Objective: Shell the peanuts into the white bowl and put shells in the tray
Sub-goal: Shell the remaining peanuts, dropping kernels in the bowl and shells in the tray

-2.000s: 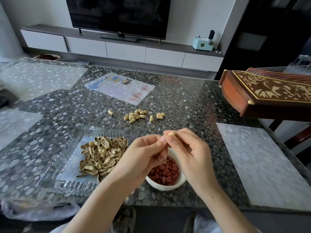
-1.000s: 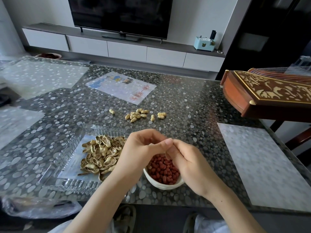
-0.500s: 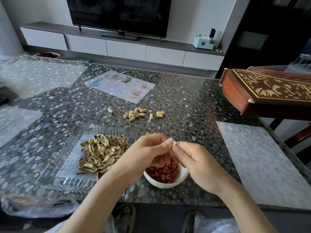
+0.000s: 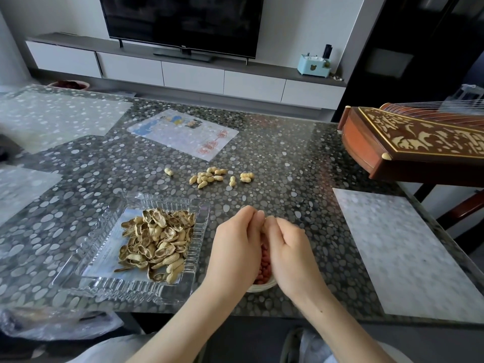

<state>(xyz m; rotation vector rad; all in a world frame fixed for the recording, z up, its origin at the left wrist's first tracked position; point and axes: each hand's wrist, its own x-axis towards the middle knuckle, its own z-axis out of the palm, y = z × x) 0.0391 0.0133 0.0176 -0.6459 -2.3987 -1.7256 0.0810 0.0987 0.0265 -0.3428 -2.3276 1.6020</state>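
left hand (image 4: 235, 247): hovering over the white bowl, fingers curling inward, fingertips pinching a pale peanut against the right hand.
right hand (image 4: 290, 251): hovering just beside the left hand, knuckles facing up, fingers curling down and pinching the same peanut from the other side.
peanut (image 4: 269, 219): showing only as a small pale edge between the two sets of fingertips; whether it is whole or already split cannot be told.
white bowl (image 4: 262, 288): sitting on the table directly under both hands and mostly hidden by them, with only its near rim showing.
red kernels (image 4: 264, 263): lying inside the bowl, showing through the gap between the hands.
tray (image 4: 131, 290): clear ribbed glass, sitting just left of the bowl near the table's front edge.
empty shells (image 4: 157, 242): lying piled in the tray, covering its middle and right part.
unshelled peanuts (image 4: 208, 177): lying loose in a small cluster on the table beyond the tray and bowl, with a few strays on either side.
table (image 4: 288, 158): dark pebble-patterned top, carrying the bowl, tray and peanuts.
printed sheet (image 4: 183, 133): lying flat on the table, farther back than the peanuts.
pale mat (image 4: 400, 252): lying flat on the table to the right of the hands.
stringed instrument (image 4: 419, 145): showing at the far right, beside the table's right edge.
television (image 4: 180, 22): standing on a low cabinet along the back wall.
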